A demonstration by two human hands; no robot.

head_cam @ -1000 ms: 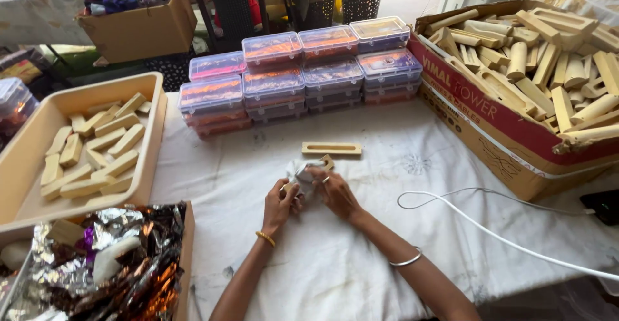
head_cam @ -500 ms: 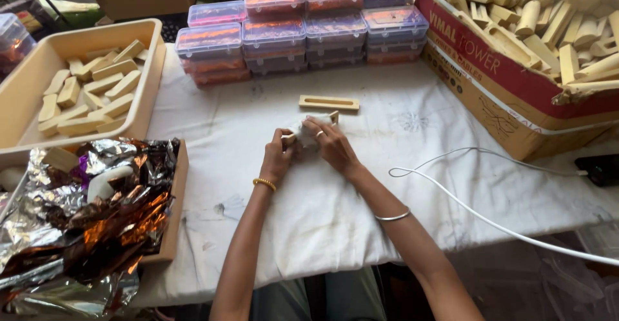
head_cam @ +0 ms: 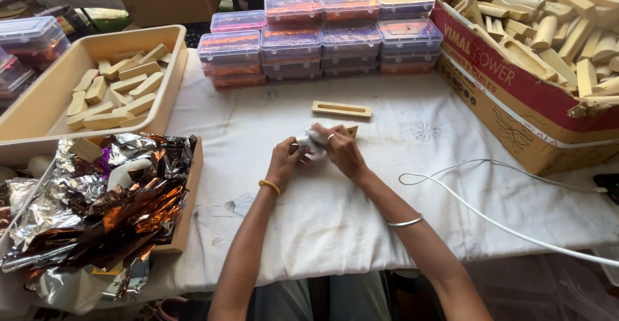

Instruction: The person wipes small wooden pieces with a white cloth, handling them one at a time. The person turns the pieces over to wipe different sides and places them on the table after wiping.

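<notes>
Hands [head_cam: 316, 153] shifted nearer, clutching crumpled white wrap [head_cam: 311, 142].

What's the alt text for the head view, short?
Left hand and right hand together grip a small white-wrapped piece over a white tablecloth. A slotted wooden block lies just beyond, before stacked clear lidded boxes.

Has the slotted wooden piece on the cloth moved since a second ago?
No. The slotted wooden piece lies in the same spot before the stacked plastic boxes; only the camera shifted.
</notes>
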